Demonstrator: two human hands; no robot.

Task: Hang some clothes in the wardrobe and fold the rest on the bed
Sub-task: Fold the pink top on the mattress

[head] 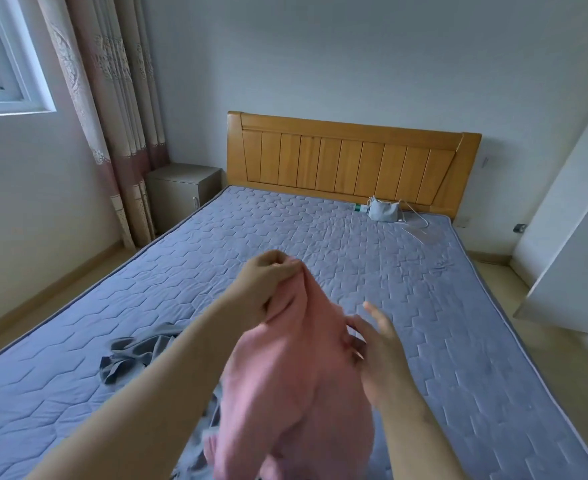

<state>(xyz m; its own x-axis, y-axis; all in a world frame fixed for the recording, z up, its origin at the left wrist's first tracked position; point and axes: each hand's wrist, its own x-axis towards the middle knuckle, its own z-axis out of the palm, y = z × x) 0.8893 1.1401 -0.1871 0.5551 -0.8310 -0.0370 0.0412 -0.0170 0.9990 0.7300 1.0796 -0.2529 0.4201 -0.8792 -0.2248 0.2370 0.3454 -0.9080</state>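
We are holding a pink garment (296,375) up over the near end of the bed (320,237), with its lower part hanging out of view at the bottom edge. Our left grip (268,278) is clutching the garment's top, fingers curled round a bunch of the cloth and lifting it highest there. Our right grip (379,348) is lying spread against the garment's right side, fingers straight and apart, and somewhat blurred. A grey garment (136,351) is lying crumpled on the quilted mattress, just left of our left forearm. Near the wooden headboard (351,157), a small pale bag (384,212) is sitting with a bottle (357,206) just beside it. A white wardrobe door (569,244) is standing open at the right.
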